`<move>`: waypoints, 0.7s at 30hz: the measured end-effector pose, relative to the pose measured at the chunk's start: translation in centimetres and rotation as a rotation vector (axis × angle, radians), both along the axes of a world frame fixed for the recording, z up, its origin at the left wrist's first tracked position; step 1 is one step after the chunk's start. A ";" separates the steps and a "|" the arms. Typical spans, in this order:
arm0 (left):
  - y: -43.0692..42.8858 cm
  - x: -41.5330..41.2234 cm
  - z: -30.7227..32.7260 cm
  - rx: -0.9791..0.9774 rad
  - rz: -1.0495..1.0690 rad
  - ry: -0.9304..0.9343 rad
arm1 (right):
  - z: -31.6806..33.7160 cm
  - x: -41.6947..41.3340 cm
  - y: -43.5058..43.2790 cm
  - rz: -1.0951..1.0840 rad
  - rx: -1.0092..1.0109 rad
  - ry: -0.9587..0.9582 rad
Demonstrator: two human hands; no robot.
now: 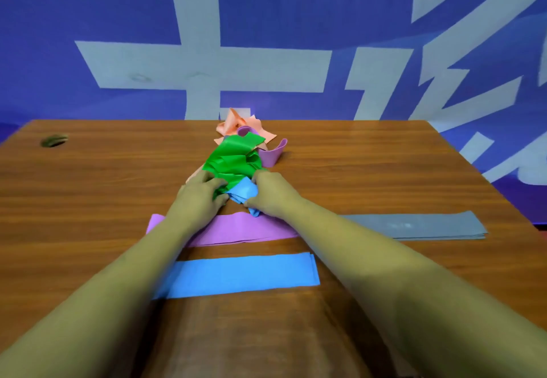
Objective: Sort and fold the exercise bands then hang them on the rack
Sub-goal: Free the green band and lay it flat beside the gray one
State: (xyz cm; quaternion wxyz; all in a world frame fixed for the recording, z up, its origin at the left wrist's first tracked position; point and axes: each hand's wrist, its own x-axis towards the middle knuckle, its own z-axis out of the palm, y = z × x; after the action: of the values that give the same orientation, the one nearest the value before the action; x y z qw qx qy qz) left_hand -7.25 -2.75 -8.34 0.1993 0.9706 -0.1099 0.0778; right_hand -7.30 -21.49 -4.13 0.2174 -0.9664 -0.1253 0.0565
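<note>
you face a brown wood-grain desk (384, 170) with a round hole (54, 140) near its far left corner, backed by a blue wall banner (281, 16) bearing large pale-grey characters.

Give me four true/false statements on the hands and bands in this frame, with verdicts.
1. A folded grey band lies flat on the table, to the right of the arms. True.
2. The left hand grips the grey band. False: it grips the green band in the tangled pile.
3. The right hand grips a crumpled blue band. True.
4. The flat blue band lies farther from the person than the flat purple band. False: it lies nearer.
</note>
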 end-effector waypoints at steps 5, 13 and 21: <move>0.2 1.7 -0.2 -0.028 -0.059 -0.094 | -1.0 2.0 -0.1 -0.151 0.158 0.013; 0.6 2.2 2.6 -0.287 0.118 -0.042 | 4.3 2.6 -0.5 -0.239 0.615 -0.072; 0.0 -0.4 7.6 -0.566 -0.002 0.009 | 14.2 -0.9 -1.5 -0.161 0.777 -0.256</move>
State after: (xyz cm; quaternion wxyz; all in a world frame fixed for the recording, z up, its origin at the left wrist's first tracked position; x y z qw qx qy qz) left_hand -7.63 -2.71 -0.77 0.4631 0.8765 -0.0839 0.1010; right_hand -8.23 -22.97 10.09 0.5521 -0.8185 -0.0874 -0.1326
